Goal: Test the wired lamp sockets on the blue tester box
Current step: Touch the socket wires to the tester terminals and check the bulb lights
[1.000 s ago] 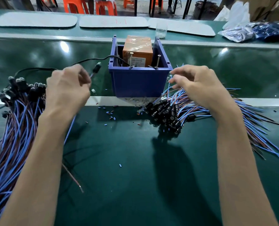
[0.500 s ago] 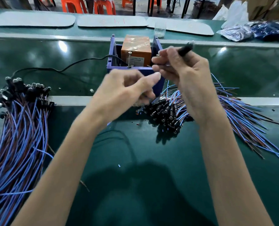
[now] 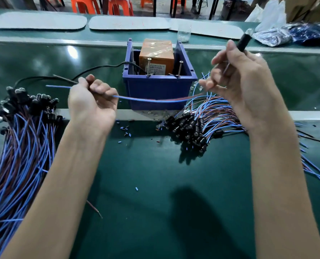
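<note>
The blue tester box stands at the middle of the green bench, with an orange block inside and two upright screws on its front rim. My right hand grips a black lamp socket, raised to the right of the box. Its blue and brown wires stretch across the box front to my left hand, which pinches their far ends to the left of the box.
A large bundle of wired sockets lies at the left. Another pile of wired sockets lies right of the box. A black cable runs into the box. Small wire offcuts are scattered on the bench. Plastic bags sit at the far right.
My right hand has lifted the socket up and to the right. My left hand has slid left along the wires, drawing them straight across the box front.
</note>
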Available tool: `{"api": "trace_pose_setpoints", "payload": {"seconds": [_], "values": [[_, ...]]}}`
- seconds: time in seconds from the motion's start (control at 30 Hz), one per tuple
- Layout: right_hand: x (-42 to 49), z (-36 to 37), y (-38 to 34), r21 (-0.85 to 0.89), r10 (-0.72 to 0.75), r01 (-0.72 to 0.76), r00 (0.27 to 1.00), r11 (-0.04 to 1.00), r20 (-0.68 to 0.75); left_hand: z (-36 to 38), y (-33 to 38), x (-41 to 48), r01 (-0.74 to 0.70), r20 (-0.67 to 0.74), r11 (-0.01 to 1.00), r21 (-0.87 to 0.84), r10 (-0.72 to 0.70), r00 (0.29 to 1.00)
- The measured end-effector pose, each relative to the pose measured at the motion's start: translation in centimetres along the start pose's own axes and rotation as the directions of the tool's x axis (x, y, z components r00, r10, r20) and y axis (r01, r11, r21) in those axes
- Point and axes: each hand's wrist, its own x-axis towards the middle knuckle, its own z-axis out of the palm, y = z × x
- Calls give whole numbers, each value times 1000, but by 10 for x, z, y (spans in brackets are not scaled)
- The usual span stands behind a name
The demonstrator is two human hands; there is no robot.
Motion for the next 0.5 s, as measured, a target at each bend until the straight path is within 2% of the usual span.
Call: {"api": "trace_pose_setpoints", "payload": {"seconds": [0.1,0.2,0.27,0.33,0.4,0.5], "values": [[3,1,3,4,31,-31,999,1000,-35,1,-5,-4,-52,22,983,177,49,999],[4,2,7,-104,9,-18,996,994,-84,2,-8,-7,-47,180,898,437,-37,983],[3,2,10,-178,1,-16,996,984,-89,4,-15,-13,-57,281,747,663,-177,943],[2,4,12,-223,17,-31,998,974,-62,4,-28,-19,-117,314,531,839,-298,902],[2,6,14,-233,38,-46,999,971,-39,4,-40,-23,-201,323,344,917,-346,881],[2,7,15,-250,66,-73,997,965,-36,1,-48,-25,-298,359,216,930,-358,862]]}}
